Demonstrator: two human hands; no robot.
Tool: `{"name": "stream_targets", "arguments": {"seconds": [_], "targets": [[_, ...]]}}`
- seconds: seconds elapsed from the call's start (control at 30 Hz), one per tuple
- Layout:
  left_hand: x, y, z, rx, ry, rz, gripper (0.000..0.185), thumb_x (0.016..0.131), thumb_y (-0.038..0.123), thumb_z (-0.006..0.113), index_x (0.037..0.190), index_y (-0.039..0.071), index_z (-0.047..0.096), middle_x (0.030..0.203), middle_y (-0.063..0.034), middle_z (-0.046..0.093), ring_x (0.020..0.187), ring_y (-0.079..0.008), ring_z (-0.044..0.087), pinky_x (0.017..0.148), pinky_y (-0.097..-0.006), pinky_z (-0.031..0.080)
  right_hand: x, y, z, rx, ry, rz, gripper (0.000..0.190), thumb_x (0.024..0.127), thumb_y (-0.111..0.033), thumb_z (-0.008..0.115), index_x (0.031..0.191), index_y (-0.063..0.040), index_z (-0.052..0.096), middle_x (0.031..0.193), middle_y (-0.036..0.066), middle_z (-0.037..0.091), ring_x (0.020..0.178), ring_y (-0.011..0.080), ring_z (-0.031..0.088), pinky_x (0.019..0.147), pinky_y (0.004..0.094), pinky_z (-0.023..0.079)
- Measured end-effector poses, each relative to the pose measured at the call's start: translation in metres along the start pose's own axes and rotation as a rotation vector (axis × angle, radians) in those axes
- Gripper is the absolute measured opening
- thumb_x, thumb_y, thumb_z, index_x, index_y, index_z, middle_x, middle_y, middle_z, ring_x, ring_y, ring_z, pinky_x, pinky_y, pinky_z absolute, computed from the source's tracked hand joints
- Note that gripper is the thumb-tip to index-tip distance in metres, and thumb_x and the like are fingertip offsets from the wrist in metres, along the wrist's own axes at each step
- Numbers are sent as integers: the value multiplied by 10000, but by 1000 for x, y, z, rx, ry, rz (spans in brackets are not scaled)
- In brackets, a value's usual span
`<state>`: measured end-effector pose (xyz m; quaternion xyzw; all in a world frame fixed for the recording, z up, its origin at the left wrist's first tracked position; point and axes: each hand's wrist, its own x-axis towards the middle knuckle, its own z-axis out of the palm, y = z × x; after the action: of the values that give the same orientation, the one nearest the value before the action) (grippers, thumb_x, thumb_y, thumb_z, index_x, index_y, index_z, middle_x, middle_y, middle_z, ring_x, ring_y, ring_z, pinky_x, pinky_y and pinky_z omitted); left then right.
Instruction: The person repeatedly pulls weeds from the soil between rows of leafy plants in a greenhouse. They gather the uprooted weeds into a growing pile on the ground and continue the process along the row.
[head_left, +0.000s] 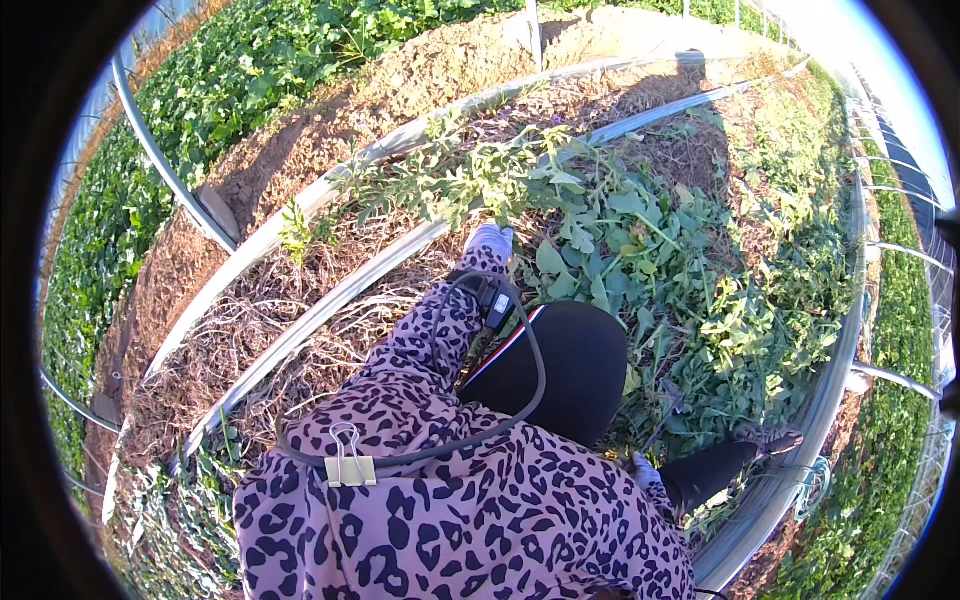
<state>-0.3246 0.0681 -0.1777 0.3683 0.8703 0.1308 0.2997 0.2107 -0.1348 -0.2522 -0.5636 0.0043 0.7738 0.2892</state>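
Note:
My left hand (491, 238), in a pale glove, reaches forward to the base of a leafy weed (480, 176). Its fingers are curled at the stems, and leaves partly cover them. The weed spreads across two long pale rails or pipes. Low beside my right leg, my right hand (646, 471), also gloved, is closed at the lower end of a thin-handled tool (660, 429). The tool's head is in shade among the leaves, so its exact kind is unclear. Broad-leaved green plants (600, 232) lie in a wilted heap between the hands.
A pale rail (300, 326) runs past my left arm over dry stems (255, 322); another (810, 420) curves along the right. My shoe (769, 439) rests near that right rail. Hoop pipes (154, 150) rise at the left. A black cable (536, 360) loops over my sleeve. Dense green crops (247, 82) grow beyond bare soil.

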Motion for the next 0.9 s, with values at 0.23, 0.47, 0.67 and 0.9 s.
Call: {"name": "stream_targets", "arguments": {"seconds": [0.23,0.47,0.67,0.9], "targets": [[-44,39,-56,-269,241,171,330,837,377,528,978,105,650,857,-116,658,785,-257,625,731,-352,481,-17,5,17,20,116,-84,75,884,-184,497,865,-113,482,757,73,479,700,241,452,671,403,420],[-49,71,-150,-435,552,433,355,826,326,611,999,17,637,809,-95,668,692,-134,595,672,-267,461,-18,11,7,33,128,-169,103,898,-200,490,930,-106,465,821,99,519,719,258,512,650,413,463],[-85,123,-229,-521,424,879,219,853,268,602,905,61,653,625,31,583,542,-42,485,513,-212,403,-16,12,5,53,127,-185,146,900,-196,486,995,-93,445,841,131,533,698,289,529,643,454,480],[-163,225,-156,-199,481,1331,199,889,114,488,1030,20,593,723,-41,619,628,-141,556,595,-253,463,-24,14,14,-49,197,-244,99,878,-175,482,865,-80,457,714,84,495,627,236,504,648,426,471]]}}
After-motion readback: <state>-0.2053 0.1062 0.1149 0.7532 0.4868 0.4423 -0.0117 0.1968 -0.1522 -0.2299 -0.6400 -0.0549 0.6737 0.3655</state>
